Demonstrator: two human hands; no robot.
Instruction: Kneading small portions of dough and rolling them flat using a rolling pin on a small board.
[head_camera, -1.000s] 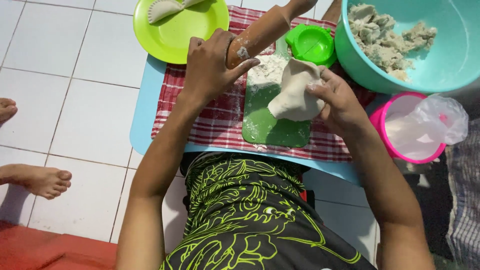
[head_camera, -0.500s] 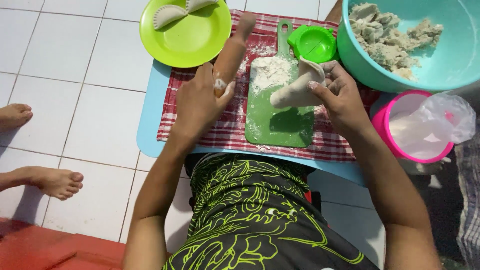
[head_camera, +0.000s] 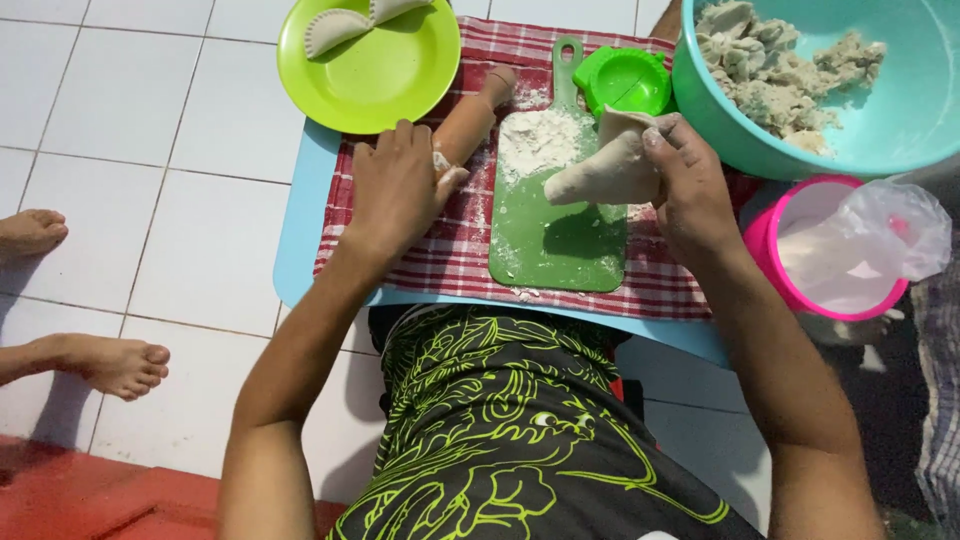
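Now our left hand (head_camera: 395, 190) has laid the rolling pin (head_camera: 470, 120) on the cloth at 11 o'clock, fingers closed on it; our right hand (head_camera: 685, 180) pinches the dough sheet (head_camera: 600, 170) lifted above the green board (head_camera: 555, 240).

Rolling pin and dough sheet, over the floured board

Wooden rolling pin (head_camera: 468, 125): brown, dusted with flour, lay slanted on the red checked cloth, far end pointing to 1 o'clock, near end under the left hand (head_camera: 398, 190). Dough sheet (head_camera: 608, 165): pale, thin, floppy, folded into a rough cone, tip pointing to 9 o'clock, pinched in the right hand (head_camera: 688, 185) and lifted above the green cutting board (head_camera: 560, 245), at 3 o'clock from the pin.
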